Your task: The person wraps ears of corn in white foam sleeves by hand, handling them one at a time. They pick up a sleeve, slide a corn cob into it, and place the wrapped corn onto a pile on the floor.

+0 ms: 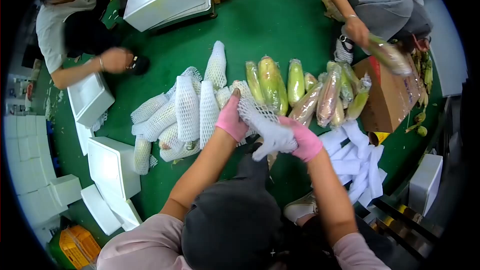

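Your left hand (231, 121) and right hand (305, 140) both grip one foam net (270, 132) between them, seemingly to steady it (its contents I can't make out). Spare sleeves (357, 162) lie near your right arm, probably for easy reach.

Cannot read a word, number, brand or sign anywhere in the head view. On the brown cardboard box (376, 101) at right: a red patch near the upper edge and dark marks on the side, too blurred to make out as lettering. On the white shirt (52, 32) of the person at upper left: a small dark mark at the chest, too small to read. Beside the box's lower edge: a yellow patch (383, 137), partly hidden; cannot tell whether a label.
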### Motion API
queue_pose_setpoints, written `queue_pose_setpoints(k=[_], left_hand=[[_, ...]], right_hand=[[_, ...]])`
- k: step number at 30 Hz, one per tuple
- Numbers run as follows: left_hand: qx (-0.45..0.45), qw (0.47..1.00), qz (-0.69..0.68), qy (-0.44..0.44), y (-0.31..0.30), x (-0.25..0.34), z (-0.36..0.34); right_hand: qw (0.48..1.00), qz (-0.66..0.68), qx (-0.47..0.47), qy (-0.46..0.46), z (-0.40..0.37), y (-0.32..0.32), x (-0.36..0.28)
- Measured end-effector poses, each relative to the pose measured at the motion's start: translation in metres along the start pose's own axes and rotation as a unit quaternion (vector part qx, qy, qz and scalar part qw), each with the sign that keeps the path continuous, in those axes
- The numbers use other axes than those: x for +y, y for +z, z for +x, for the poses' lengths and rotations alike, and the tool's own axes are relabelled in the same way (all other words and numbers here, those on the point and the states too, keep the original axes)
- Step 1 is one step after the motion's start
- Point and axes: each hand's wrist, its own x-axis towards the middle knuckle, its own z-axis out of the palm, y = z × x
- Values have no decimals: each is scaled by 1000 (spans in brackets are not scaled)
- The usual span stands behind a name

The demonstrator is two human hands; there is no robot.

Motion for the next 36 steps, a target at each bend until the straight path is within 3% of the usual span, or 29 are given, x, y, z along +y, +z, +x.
queue_pose_setpoints(k=[1,2,3,4,5,6,7,8,10,11,14,17,18,19,20,21,22,25,27,29,30,31,33,34,35,36], left_hand=[[-14,999,18,-34,-6,4,2],[-27,997,34,-69,-14,5,5],[-42,992,52,-103,-23,6,9],[-56,989,107,-82,-35,-6,14],[-107,984,134,-43,-13,-19,-1],[-69,989,111,-65,-20,-33,14],[-29,992,86,-89,-28,-46,28],[-27,955,296,3,-21,-51,31],[56,957,285,-8,3,-59,51],[122,985,62,-102,18,-61,70],[174,966,18,-188,-5,-66,92],[172,956,-98,-215,-7,-65,77],[136,954,-154,-220,-11,-67,73],[12,987,87,-133,-21,-68,70],[-133,932,332,-66,-33,-68,65],[-232,812,531,60,-44,-67,60],[-246,790,552,104,-54,-71,58],[-131,936,327,-23,-72,-79,47],[-92,954,281,-52,-84,-76,36],[-81,952,291,-57,-87,-75,32],[-79,948,304,-54,-87,-76,31],[-74,947,308,-54,-86,-73,27],[-62,946,312,-59,-83,-70,16],[-52,950,301,-69,-84,-68,9],[-41,953,290,-80,-85,-66,0],[-29,956,275,-97,-86,-65,-9]], right_hand=[[978,-197,69,20,11,-19,2],[922,-347,173,-8,50,-113,19],[859,-438,253,-74,58,-80,-7],[777,-518,328,-143,65,-39,-42],[651,-650,332,-209,86,-37,-66],[570,-714,345,-215,106,-26,-87],[575,-716,337,-206,126,-16,-103],[538,-766,307,-172,145,-11,-115],[549,-796,237,-100,186,-26,-120],[552,-805,207,-71,207,-45,-122],[343,-935,-77,45,239,-63,-134],[559,-815,137,-63,204,-44,-116],[568,-794,155,-149,178,-25,-105],[573,-766,173,-233,148,-2,-91],[573,-760,194,-237,120,21,-77],[573,-752,218,-242,95,40,-62],[603,-725,227,-243,72,50,-48],[729,-574,259,-267,29,47,3],[792,-458,236,-327,14,45,32],[895,-275,271,-225,-10,65,45],[881,-289,299,-227,-18,63,44],[904,-110,342,-232,-23,62,43],[921,17,275,-275,-32,64,25],[907,18,329,-261,-24,46,36],[879,-106,348,-307,-18,20,62],[866,-127,384,-294,-8,15,76]])
